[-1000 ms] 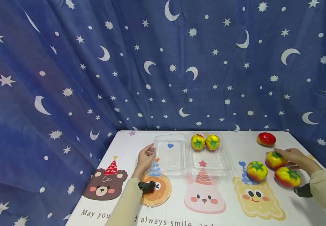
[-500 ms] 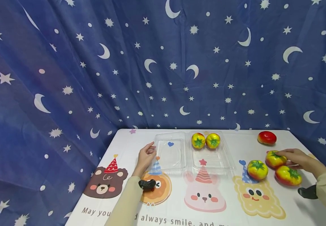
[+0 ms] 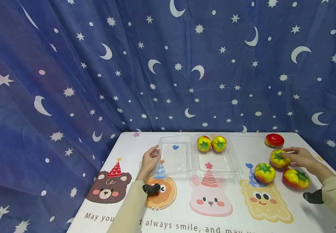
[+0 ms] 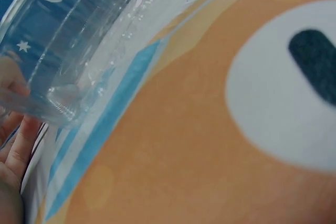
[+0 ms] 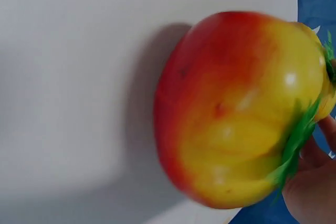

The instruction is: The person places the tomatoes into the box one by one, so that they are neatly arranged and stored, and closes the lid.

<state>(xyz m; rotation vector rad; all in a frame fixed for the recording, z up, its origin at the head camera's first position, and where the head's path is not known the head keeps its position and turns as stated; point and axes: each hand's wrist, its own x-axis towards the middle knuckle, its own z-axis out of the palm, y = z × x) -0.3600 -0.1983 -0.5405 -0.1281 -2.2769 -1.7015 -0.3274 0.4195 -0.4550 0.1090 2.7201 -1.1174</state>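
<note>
My left hand pinches the left edge of a clear plastic clamshell box, its thumb and fingers on either side of the rim in the left wrist view. The box lies unfolded, with two yellow toy persimmons side by side at the back of its right half. Over on the right, my right hand grips another toy persimmon by its right side. Close by lie one persimmon to the front left and a larger-looking one to the front, which fills much of the right wrist view.
A red fruit lies at the back right, its leafy top not showing. The white tablecloth bears printed cartoon animals and lettering. Behind the table's far edge hangs a blue curtain with moons and stars.
My right hand has shifted the gripped persimmon slightly back and left, away from the front one. The left hand stays at the box edge.
</note>
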